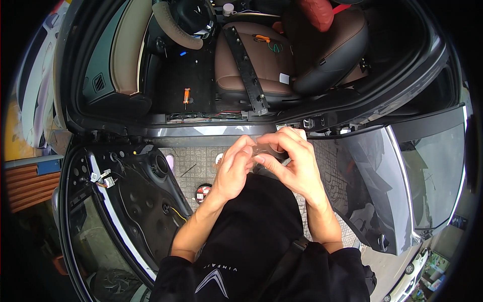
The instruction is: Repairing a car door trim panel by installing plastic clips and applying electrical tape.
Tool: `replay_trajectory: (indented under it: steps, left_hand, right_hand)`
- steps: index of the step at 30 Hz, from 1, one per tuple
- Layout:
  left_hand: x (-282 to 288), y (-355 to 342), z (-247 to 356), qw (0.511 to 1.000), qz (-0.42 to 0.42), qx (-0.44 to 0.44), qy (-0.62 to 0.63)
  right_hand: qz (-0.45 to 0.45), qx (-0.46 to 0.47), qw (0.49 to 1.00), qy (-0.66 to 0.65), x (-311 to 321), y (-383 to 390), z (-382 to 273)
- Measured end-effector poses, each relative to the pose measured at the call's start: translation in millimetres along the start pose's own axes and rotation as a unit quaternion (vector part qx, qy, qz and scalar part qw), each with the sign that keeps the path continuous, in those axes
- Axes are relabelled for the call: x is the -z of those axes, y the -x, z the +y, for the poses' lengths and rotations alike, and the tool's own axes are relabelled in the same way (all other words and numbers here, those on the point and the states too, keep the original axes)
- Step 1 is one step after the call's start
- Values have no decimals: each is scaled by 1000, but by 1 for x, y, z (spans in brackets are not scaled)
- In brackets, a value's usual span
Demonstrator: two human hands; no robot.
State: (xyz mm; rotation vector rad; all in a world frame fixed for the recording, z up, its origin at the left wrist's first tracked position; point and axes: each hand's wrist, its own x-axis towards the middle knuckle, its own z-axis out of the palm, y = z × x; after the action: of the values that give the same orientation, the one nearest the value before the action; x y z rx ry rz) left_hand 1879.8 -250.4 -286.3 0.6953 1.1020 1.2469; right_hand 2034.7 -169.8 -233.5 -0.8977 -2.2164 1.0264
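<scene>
In front of my chest, just outside the car's door sill [211, 132], my hands come together at the fingertips. My left hand [234, 168] has its fingers curled and pinched. Thumb and forefinger of my right hand [294, 158] are bent toward it, the other fingers curled above. Something small and see-through seems to lie between the fingertips; its kind I cannot make out. A long black trim strip [244, 68] leans across the brown car seat [269, 53] beyond my hands, its lower end near the sill.
Orange-handled pliers [261, 38] and a white card [284, 78] lie on the seat. An orange-handled screwdriver [186, 95] is on the car floor. To the left stands an open door with bare inner panel [146, 186]; another open door [377, 186] is right. A round roll [203, 193] sits on the paving.
</scene>
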Motion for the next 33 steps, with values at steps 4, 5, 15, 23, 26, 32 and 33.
replay_trajectory:
  steps: [4,5,15,23,26,32,33]
  left_hand:
    - [4,-4,-3,998,-5,-20,-51]
    - [3,-4,-3,999,-5,-20,-51]
    - [11,-5,-4,977,-98,114,153]
    - [-5,-2,-21,995,45,-12,88]
    - [-10,0,-16,993,48,-75,72]
    - [8,-2,-11,987,-40,43,148]
    - [8,-2,-10,977,-50,72,195]
  right_hand:
    - [-13,19,1000,-1,6,4,10]
    - [-13,19,1000,-1,7,3,10]
    - [-38,26,998,37,1,3,19]
    - [29,1,999,-45,-13,8,22]
    - [59,-1,998,37,-15,9,18]
    - [24,-5,1000,1,-5,8,16]
    - [8,-7,1000,18,-2,9,16]
